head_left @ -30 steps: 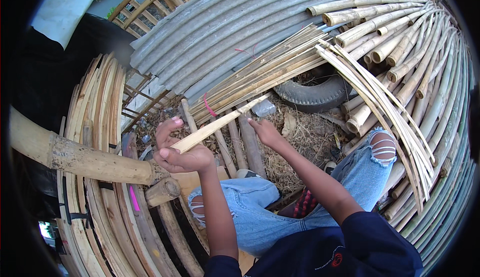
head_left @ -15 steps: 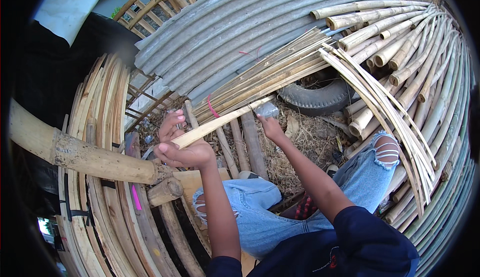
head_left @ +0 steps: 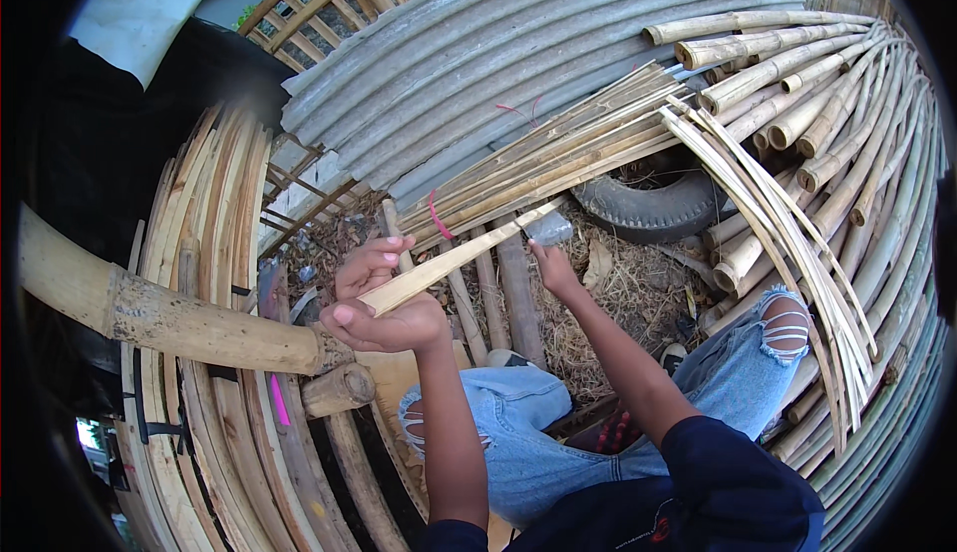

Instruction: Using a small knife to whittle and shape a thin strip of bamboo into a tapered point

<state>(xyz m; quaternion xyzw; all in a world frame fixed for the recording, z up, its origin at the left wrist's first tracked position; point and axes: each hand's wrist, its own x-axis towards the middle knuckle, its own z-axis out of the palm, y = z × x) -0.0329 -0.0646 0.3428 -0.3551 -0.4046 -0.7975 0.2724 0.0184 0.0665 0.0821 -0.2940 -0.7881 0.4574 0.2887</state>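
My left hand (head_left: 391,303) is palm up, its thumb and fingers curled round the wide near end of a pale split bamboo strip (head_left: 449,265). The strip slants away to the upper right and narrows toward its far end. My right hand (head_left: 554,270) is closed on a small knife (head_left: 519,227), whose dark edge meets the strip near that far end. Most of the knife's handle is hidden in my fist. Right beside the knife shows a greyish, shiny piece (head_left: 550,229); whether it belongs to the tool or lies behind it, I cannot tell.
A thick bamboo pole (head_left: 214,325) juts in from the left, over stacked split bamboo (head_left: 214,203). Beyond my hands lie bundled strips (head_left: 558,143), a tyre (head_left: 648,211) and corrugated sheeting (head_left: 538,43). Loose strips (head_left: 773,223) and bamboo poles (head_left: 847,163) fill the right side.
The whole view has shifted slightly, so the surroundings appear farther right and lower. Both hands keep their holds on the strip and the knife; the right hand sits slightly lower against the strip.
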